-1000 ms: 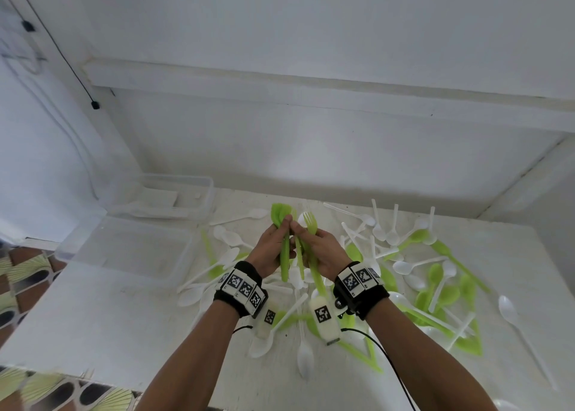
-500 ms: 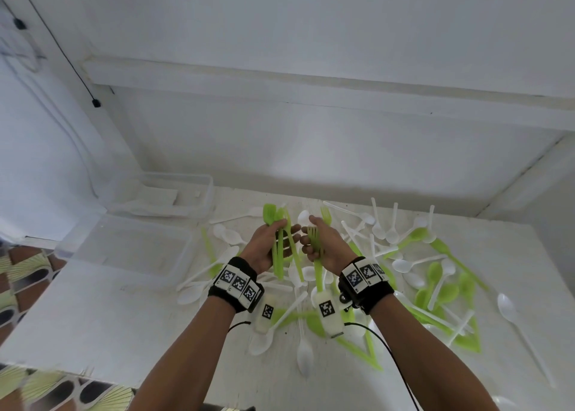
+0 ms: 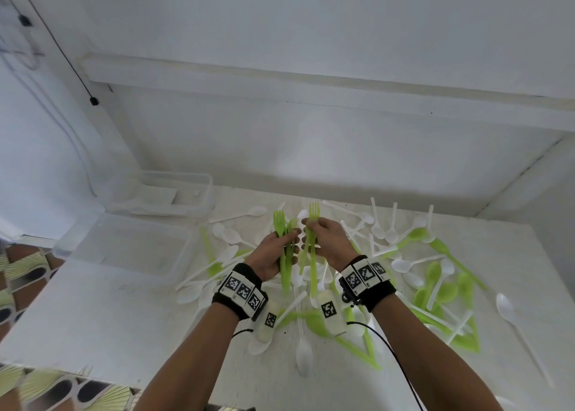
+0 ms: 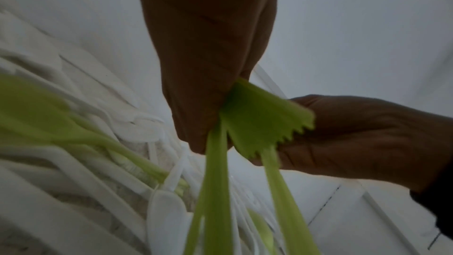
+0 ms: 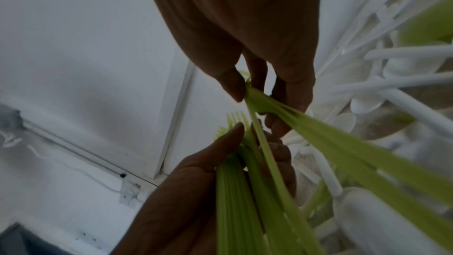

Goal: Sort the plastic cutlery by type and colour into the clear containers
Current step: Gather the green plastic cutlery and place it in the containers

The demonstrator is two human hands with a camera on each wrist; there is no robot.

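Where the tabletop meets the wall at far left, item one: two clear containers, the far container set against the wall and the near container just in front of it, both lying well apart from the hands.

Item two: white spoons scattered on the tabletop between the containers and the hands, with a few green pieces among them.

Item three: left hand, raised above the pile, fingers curled round a bundle of green forks; tines point away from the person, handles hang down past the wrist. The left wrist view shows the same bundle gripped in the fist, blurred.

Item four: right hand, just beside the left, thumb and fingers pinching a second lot of green forks, tines also pointing away. In the right wrist view the thumb and fingers close on the neck of these forks. The two hands nearly touch; whether the two lots touch each other cannot be told.

Item five: mixed pile to the right of the hands, white spoons fanned toward the wall and green spoons overlapping them, lying loose on the tabletop.

Item six: single white spoon at far right, apart from the pile.
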